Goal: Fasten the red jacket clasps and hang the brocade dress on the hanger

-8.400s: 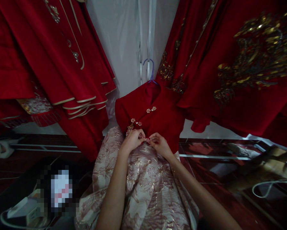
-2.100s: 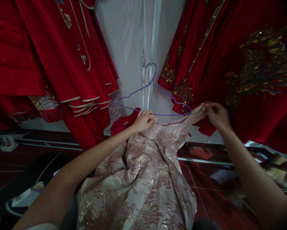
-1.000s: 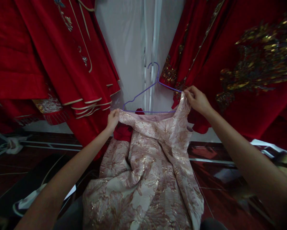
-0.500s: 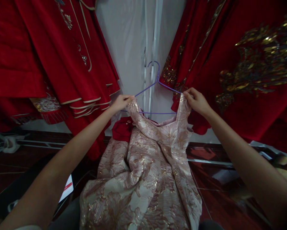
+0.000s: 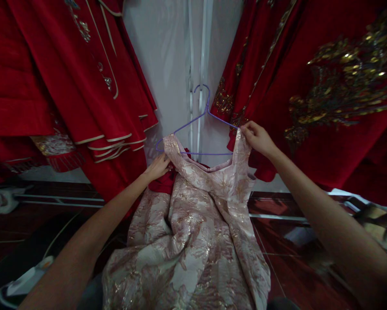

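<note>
Pink brocade dress (image 5: 193,224) hangs centre frame, both straps over the purple wire hanger (image 5: 193,129). Right hand (image 5: 256,137) at 2 o'clock pinches the right strap on the hanger arm. Left hand (image 5: 157,167) at 9 o'clock touches the red garment (image 5: 161,183) behind the dress; its grip can't be made out.

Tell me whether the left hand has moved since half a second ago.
Yes. The left hand has dropped from the thin purple wire hanger arm to the red velvet garment below it.

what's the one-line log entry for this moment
left hand: on red garment | right hand: pinching pink brocade dress strap | dress: both straps over purple wire hanger
</note>
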Action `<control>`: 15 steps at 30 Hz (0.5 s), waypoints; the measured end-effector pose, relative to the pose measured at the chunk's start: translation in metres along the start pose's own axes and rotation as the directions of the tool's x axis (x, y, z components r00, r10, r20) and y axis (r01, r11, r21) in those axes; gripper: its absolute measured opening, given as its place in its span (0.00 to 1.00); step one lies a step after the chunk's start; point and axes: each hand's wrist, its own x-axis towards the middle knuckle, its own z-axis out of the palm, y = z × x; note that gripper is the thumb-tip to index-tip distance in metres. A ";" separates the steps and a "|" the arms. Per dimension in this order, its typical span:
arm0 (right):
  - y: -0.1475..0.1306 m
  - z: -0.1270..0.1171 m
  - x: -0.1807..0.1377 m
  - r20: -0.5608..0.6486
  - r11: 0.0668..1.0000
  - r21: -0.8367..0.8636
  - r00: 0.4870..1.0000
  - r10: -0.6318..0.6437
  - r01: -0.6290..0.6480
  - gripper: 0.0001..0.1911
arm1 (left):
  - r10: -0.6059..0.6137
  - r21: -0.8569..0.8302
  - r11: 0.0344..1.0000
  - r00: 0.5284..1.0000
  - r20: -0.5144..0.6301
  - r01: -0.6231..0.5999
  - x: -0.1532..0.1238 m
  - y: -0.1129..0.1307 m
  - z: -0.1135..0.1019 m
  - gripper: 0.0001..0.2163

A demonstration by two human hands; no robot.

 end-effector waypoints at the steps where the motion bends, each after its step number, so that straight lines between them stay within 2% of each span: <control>1: 0.000 0.000 0.000 -0.001 1.000 0.002 1.000 -0.002 0.002 0.13 | 0.031 0.013 0.999 0.999 0.014 -0.032 0.001 0.005 0.000 0.18; 3: 0.000 0.001 -0.001 0.000 1.000 0.008 1.000 -0.006 0.006 0.14 | 0.056 0.002 0.998 0.998 0.040 -0.056 0.004 0.014 0.000 0.15; 5: 0.000 0.001 -0.001 0.001 1.000 0.015 1.000 -0.007 0.007 0.14 | 0.025 -0.044 0.999 0.999 0.022 -0.024 0.007 0.019 0.000 0.13; 9: -0.001 0.000 -0.001 0.001 1.000 0.015 1.000 0.001 -0.001 0.14 | -0.178 -0.290 0.941 0.984 0.004 0.172 0.016 0.015 -0.008 0.12; 11: 0.000 -0.001 -0.001 0.006 1.000 0.013 1.000 0.004 -0.004 0.14 | -0.346 -0.483 0.815 0.937 0.038 0.320 0.022 0.004 -0.019 0.11; 13: 0.001 0.000 -0.001 0.016 1.000 0.015 1.000 0.014 -0.014 0.14 | -0.528 -0.637 0.625 0.845 0.080 0.451 0.027 -0.012 -0.034 0.09; 15: 0.001 0.002 -0.001 0.033 0.999 0.024 0.999 0.035 -0.036 0.15 | -0.616 -0.700 0.491 0.775 0.143 0.519 0.030 -0.027 -0.050 0.11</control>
